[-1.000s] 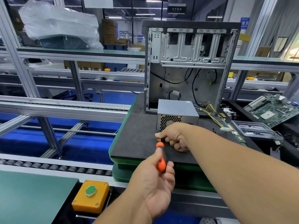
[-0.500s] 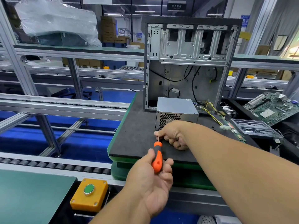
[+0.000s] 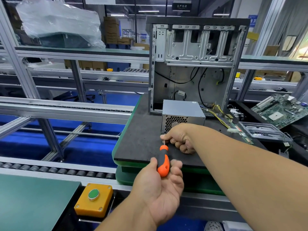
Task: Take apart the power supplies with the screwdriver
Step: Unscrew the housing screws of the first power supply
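A grey metal power supply (image 3: 181,108) with a honeycomb fan grille lies on the black mat (image 3: 141,140), in front of an open computer case (image 3: 196,64). Its yellow and black wires (image 3: 218,112) trail to the right. My left hand (image 3: 160,182), palm up, holds the orange and black handle of the screwdriver (image 3: 163,162) between thumb and fingers. The thin shaft points up at the supply's lower left front corner. My right hand (image 3: 179,137) reaches across from the right and pinches the shaft near its tip, covering the lower part of the grille.
A yellow box with a green push button (image 3: 93,199) sits near the bench edge at lower left. A clear tray (image 3: 260,130) and a green circuit board (image 3: 281,110) lie to the right. Roller conveyors and aluminium frames (image 3: 66,110) fill the left.
The screwdriver handle has turned and shifted in my left hand's fingers. My right hand stays at the shaft by the supply's corner.
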### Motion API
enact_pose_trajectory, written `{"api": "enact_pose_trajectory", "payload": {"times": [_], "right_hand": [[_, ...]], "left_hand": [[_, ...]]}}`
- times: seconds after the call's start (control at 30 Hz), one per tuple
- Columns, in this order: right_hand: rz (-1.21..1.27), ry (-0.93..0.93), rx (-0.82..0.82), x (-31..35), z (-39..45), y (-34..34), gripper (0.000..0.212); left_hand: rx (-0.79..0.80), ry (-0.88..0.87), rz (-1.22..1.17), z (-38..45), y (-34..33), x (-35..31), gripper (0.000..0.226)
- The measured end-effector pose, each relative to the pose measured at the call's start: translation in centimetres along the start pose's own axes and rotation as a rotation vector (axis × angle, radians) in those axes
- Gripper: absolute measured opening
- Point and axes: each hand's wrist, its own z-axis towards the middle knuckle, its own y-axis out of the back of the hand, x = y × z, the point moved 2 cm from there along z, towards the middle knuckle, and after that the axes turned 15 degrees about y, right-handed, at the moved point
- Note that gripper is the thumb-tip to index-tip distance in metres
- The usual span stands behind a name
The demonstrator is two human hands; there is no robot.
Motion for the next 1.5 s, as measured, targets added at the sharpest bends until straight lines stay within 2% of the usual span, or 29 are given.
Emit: {"api": "enact_pose_trajectory", "payload": {"times": [0.1,0.2,0.3,0.43,0.53,0.67,0.73,0.83,0.9,1.03,1.1,1.23,1.3,1.4,1.5], "right_hand": [[0.019,0.0,-0.008,0.0,0.0,0.0,0.035],[-0.014,0.003,-0.021,0.0,0.2,-0.1,0.037],[-0.014,0.004,-0.018,-0.1,0.4,-0.1,0.04],[0.023,0.007,-0.004,-0.1,0.3,0.1,0.036],[0.035,0.008,-0.004,0.0,0.2,0.1,0.033],[-0.023,-0.018,-0.051,0.0,0.2,-0.1,0.045],[-0.034,-0.001,-0.06,0.0,0.2,-0.2,0.045],[0.058,0.01,-0.001,0.1,-0.1,0.0,0.038],[0.152,0.005,0.061,0.2,-0.3,0.3,0.034],[0.126,-0.003,0.064,0.1,-0.1,0.2,0.035],[0.065,-0.002,0.039,0.2,0.0,0.0,0.037],[-0.031,-0.005,0.015,0.3,0.0,-0.3,0.039],[-0.023,-0.005,0.004,0.1,-0.1,-0.3,0.04],[0.113,0.013,0.037,0.0,-0.2,0.2,0.035],[0.191,-0.002,0.059,0.1,-0.3,0.4,0.032]], "left_hand": [[0.035,0.033,0.024,0.1,0.3,0.4,0.073],[-0.074,-0.055,0.143,-0.4,0.0,0.2,0.055],[-0.103,-0.096,0.118,-0.5,-0.3,-0.2,0.043],[0.005,0.047,-0.01,-0.2,-0.3,0.2,0.061],[0.001,0.042,0.051,-0.2,-0.2,0.3,0.071],[-0.093,-0.067,0.153,-0.8,-0.7,0.0,0.046],[-0.093,-0.072,0.122,-0.7,-0.9,-0.1,0.044],[0.006,0.019,0.001,-0.6,-1.0,0.1,0.062],[0.049,0.039,-0.043,-0.4,-0.9,0.2,0.067],[0.008,0.006,0.014,-0.3,-0.7,0.4,0.074],[-0.035,-0.032,0.093,-0.5,-0.6,0.4,0.069],[-0.096,-0.122,0.166,-0.5,-0.7,0.4,0.042],[-0.08,-0.108,0.076,-0.5,-0.8,0.5,0.04],[0.003,-0.032,-0.091,-0.1,-0.7,0.6,0.048],[0.061,0.0,-0.077,0.1,-0.2,0.7,0.058]]}}
